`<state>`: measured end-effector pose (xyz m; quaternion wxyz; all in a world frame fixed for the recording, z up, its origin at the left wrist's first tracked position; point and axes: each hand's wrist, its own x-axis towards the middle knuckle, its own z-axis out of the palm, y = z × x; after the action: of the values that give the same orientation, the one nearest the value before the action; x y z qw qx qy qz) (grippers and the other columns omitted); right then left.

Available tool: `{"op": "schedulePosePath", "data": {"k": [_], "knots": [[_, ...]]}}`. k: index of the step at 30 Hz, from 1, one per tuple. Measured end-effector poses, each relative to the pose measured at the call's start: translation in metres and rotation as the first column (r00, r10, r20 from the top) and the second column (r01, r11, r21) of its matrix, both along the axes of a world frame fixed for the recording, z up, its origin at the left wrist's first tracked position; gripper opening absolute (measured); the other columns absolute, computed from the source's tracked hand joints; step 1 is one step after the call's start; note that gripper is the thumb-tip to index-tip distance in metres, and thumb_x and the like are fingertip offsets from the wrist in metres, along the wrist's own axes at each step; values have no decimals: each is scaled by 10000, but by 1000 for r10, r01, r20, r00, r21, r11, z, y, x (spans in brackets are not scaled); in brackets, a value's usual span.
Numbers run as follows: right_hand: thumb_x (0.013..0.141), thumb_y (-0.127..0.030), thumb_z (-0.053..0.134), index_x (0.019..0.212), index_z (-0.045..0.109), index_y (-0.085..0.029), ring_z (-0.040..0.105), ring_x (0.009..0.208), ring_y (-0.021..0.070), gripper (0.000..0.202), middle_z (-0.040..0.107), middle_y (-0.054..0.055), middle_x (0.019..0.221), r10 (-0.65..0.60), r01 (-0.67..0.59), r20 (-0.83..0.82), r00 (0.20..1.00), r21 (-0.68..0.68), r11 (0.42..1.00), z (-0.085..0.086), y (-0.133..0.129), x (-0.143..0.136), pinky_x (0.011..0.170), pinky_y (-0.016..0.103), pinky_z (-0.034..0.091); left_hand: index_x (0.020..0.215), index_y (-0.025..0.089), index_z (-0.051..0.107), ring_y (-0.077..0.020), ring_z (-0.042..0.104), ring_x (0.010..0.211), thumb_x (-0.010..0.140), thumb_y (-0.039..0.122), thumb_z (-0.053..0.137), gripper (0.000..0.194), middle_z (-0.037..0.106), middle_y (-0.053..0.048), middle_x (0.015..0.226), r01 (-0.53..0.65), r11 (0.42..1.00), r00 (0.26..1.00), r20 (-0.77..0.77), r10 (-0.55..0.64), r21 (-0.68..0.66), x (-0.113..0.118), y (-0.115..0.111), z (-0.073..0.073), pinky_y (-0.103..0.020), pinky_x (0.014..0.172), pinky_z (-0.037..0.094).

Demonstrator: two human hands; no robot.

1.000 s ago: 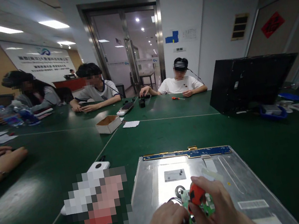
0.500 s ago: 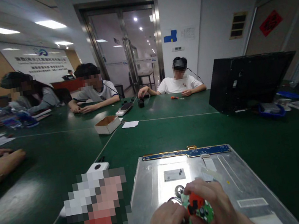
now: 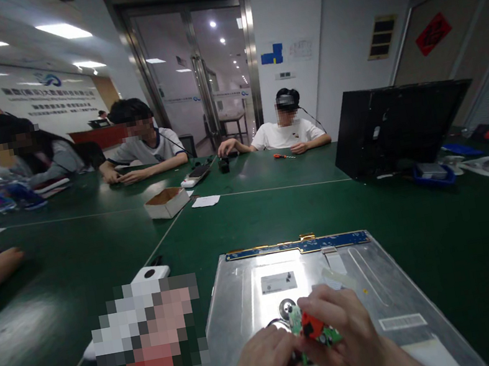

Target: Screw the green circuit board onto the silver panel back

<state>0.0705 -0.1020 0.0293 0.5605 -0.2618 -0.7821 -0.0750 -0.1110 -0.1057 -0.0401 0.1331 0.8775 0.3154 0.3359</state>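
My right hand is closed around an orange-and-black screwdriver handle, seen nearly end-on; its tip is hidden. Behind and under it lies a green circuit board, partly covered by my fingers. The curled fingers of my left hand grip the board's near left edge, close to my right fingertips. Both hands are over the silver metal back of a display panel, which lies flat on the table. Along the panel's far edge runs a blue circuit strip, with a flat ribbon cable leading off it.
Left of the panel lie a white power strip and a pixelated pinkish item. A small open box stands farther back. At right stands a black monitor beside a blue tray. Several people sit around the green table.
The view has turned slightly, so the scene sits a little farther left. The orange handle has tilted in my right hand; both hands stay at the board.
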Motion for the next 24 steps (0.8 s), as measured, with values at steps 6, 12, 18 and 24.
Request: {"op": "schedulePosePath", "data": {"k": [6, 12, 18, 24], "knots": [[1014, -299, 478, 1354, 509, -157, 736, 917, 198, 370, 750, 112, 1076, -41, 49, 90, 995, -84, 995, -9, -8, 13, 728, 304, 602, 928, 216, 591, -205, 641, 771, 815, 133, 521, 156, 677, -66, 875, -12, 999, 999, -46, 10, -39, -3, 2, -10, -277, 723, 524], [989, -240, 513, 1303, 551, -170, 727, 922, 190, 324, 749, 92, 1027, -89, 90, 17, 996, -53, 994, -11, -9, 11, 745, 292, 600, 919, 218, 574, -201, 627, 751, 820, 137, 522, 138, 668, -58, 858, 10, 999, 999, -45, -12, -33, -3, 2, -15, -266, 672, 496], [1016, -281, 504, 1221, 553, -209, 677, 713, 156, 223, 686, 38, 875, -54, 56, -64, 996, 22, 998, -4, -3, 0, 603, 274, 566, 967, 216, 598, -212, 648, 792, 826, 144, 518, 178, 679, -72, 884, 3, 999, 1000, -21, -4, -40, -1, 1, -7, -287, 735, 539], [994, -246, 506, 1357, 494, -178, 719, 938, 202, 369, 711, 115, 1107, -18, 25, 62, 998, -125, 992, -9, -10, 12, 770, 313, 614, 934, 223, 594, -205, 654, 785, 804, 134, 529, 171, 680, -56, 883, 6, 998, 1000, -30, -8, -61, -1, 0, 4, -281, 759, 546]]}}
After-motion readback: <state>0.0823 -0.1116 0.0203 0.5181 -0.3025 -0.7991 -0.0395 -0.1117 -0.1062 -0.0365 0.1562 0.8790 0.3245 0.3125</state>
